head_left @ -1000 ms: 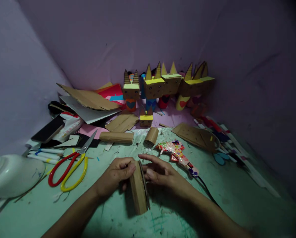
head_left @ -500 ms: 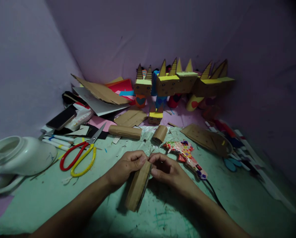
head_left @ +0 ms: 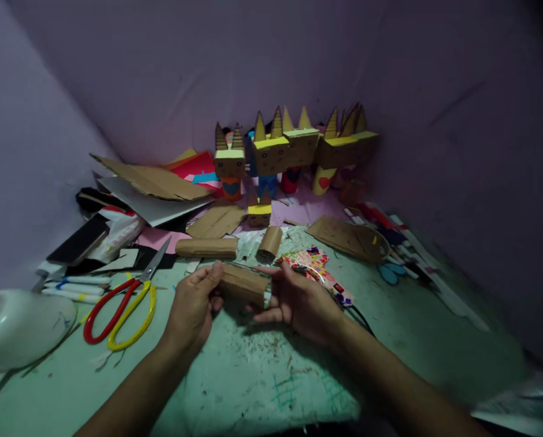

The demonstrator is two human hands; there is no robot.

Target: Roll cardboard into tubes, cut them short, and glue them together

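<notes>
Both my hands hold a rolled brown cardboard piece [head_left: 242, 283] just above the green mat [head_left: 262, 376]. My left hand [head_left: 193, 306] grips its left end with thumb and fingers closed. My right hand [head_left: 298, 300] cups its right end, fingers wrapped under it. The roll lies nearly level, tilted down to the right. Right behind my right hand lies a glue gun with a colourful patterned body [head_left: 317, 270].
Red-and-yellow scissors [head_left: 121, 306] lie left of my hands, with pens [head_left: 71, 286] and a white jar [head_left: 20, 325] farther left. Two cardboard rolls [head_left: 206, 247] and flat cardboard sheets [head_left: 153, 179] sit behind. Several cardboard animal figures [head_left: 271, 155] line the purple wall. Paper strips [head_left: 417, 255] lie right.
The cardboard piece stood on end between my hands; now it is turned level and lifted slightly farther from me, held at both ends. The camera view shifted sideways and back.
</notes>
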